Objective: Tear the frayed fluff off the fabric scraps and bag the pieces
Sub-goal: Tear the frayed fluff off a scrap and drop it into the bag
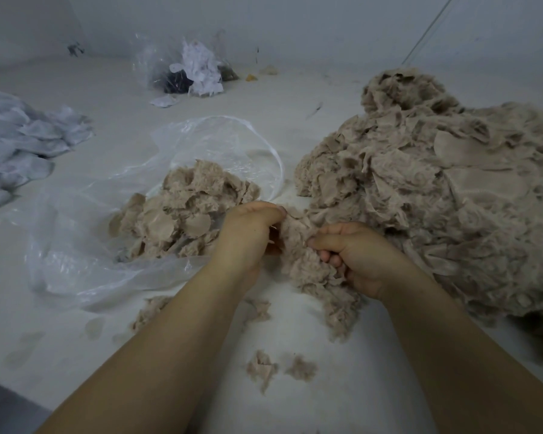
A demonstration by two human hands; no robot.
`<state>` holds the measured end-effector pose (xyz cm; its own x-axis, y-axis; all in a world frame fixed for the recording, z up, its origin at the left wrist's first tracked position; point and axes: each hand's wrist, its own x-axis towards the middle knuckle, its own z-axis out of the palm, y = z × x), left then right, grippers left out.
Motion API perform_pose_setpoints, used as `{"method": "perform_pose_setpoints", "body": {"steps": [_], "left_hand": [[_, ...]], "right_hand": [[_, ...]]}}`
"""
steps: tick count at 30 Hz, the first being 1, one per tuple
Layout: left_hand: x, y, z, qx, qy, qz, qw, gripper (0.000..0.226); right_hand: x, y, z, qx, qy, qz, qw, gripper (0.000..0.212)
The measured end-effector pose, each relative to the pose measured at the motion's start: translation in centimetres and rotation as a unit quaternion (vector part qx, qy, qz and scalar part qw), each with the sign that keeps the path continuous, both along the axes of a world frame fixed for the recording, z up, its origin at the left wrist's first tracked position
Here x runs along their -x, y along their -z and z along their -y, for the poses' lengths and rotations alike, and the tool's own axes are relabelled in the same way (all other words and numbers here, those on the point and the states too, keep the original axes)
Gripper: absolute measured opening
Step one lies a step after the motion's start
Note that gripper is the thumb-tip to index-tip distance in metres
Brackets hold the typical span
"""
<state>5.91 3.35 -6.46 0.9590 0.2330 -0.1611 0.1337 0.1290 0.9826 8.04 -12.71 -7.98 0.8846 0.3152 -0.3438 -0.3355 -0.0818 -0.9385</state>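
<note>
Both my hands hold one beige fabric scrap with frayed fluff (298, 245) low in the middle of the view. My left hand (248, 233) grips its upper left edge with curled fingers. My right hand (355, 255) grips its right side, fingers curled into the fluff. A clear plastic bag (76, 252) lies open to the left, with a heap of beige pieces (185, 211) at its mouth. A large pile of beige scraps (436, 189) rises at the right, touching the scrap I hold.
Small fluff bits (298, 368) and a scrap (261, 368) lie on the white surface near my forearms. White fabric (22, 145) is heaped at the far left. Another clear bag with white and dark scraps (195, 70) stands at the back by the wall.
</note>
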Motion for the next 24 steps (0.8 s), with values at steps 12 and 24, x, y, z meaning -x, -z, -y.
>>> {"method": "perform_pose_setpoints", "body": {"steps": [12, 24], "left_hand": [[0.9, 0.2, 0.4, 0.082, 0.009, 0.009, 0.997, 0.034], [-0.2, -1.3, -1.9, 0.146, -0.08, 0.042, 0.985, 0.027]], "right_hand": [[0.0, 0.2, -0.2, 0.017, 0.024, 0.005, 1.0, 0.04], [0.1, 0.2, -0.1, -0.003, 0.026, -0.011, 1.0, 0.042]]}}
